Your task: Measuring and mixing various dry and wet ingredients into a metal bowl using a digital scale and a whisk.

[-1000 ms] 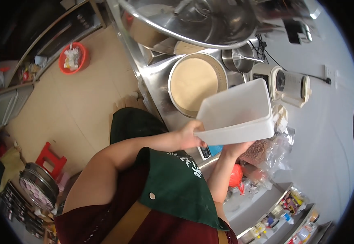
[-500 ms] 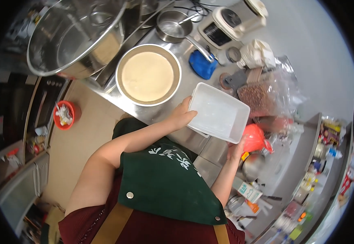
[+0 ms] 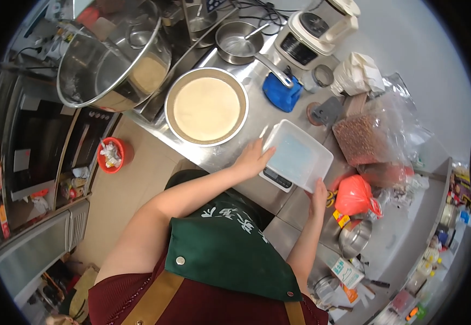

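A translucent white rectangular plastic container [image 3: 303, 156] rests over a white kitchen scale [image 3: 274, 179] with a black display. My left hand [image 3: 252, 158] grips the container's left side, fingers curled at its rim, and my right hand [image 3: 317, 194] holds its lower right corner. Left of the container, a round metal pan [image 3: 170, 105] holds smooth cream-coloured batter [image 3: 205, 108]. Beyond it sit a blue cloth-like bundle [image 3: 282, 92] and a small saucepan [image 3: 235, 40] with a whisk in it.
A large steel bowl [image 3: 100, 76] is at the upper left. A white appliance [image 3: 306, 43] stands at the back. Bags of brown granules [image 3: 362, 138], a red plastic bag [image 3: 353, 195], a steel bowl [image 3: 354, 235] and a carton [image 3: 346, 272] crowd the right. A red bucket [image 3: 121, 154] is on the floor.
The container was tilted in my hands a second ago; it is now lowered flat onto the scale, still held by both hands. The view has swung toward the counter.
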Motion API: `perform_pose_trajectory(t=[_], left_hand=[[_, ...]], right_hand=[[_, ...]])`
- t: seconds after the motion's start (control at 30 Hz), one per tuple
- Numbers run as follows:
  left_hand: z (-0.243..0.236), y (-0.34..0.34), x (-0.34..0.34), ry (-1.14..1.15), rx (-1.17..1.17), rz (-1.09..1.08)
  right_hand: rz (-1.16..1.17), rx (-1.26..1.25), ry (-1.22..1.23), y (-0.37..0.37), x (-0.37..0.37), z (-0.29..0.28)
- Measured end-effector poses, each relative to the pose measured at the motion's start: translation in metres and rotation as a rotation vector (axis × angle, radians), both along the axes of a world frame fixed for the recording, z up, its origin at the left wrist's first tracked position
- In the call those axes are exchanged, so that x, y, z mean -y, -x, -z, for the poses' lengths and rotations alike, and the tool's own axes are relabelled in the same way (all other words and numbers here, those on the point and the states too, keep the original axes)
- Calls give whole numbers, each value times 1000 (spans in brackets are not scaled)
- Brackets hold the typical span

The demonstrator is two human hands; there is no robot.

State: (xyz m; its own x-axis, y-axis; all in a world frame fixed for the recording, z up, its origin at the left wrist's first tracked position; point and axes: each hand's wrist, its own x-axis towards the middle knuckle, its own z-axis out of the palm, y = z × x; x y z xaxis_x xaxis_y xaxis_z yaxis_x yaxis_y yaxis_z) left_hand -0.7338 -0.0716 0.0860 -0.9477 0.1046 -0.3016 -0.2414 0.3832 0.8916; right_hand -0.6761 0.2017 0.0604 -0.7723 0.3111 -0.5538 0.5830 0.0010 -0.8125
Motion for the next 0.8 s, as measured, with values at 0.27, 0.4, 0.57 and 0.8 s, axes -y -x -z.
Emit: perform_pose_trajectory(t=[0.27, 0.4, 0.57, 0.8], left_hand=[[24, -109, 116, -260, 344, -269], [49, -164, 179, -132, 399, -620], [76, -251, 220, -78, 414, -957], [116, -404, 209, 122, 494, -1200]], right_hand=[[-54, -662, -698, 81, 54, -75], [-498, -898, -850, 153, 133, -104], [-817, -993, -973, 243, 206, -98], [-996, -983, -1531, 399, 265, -40]])
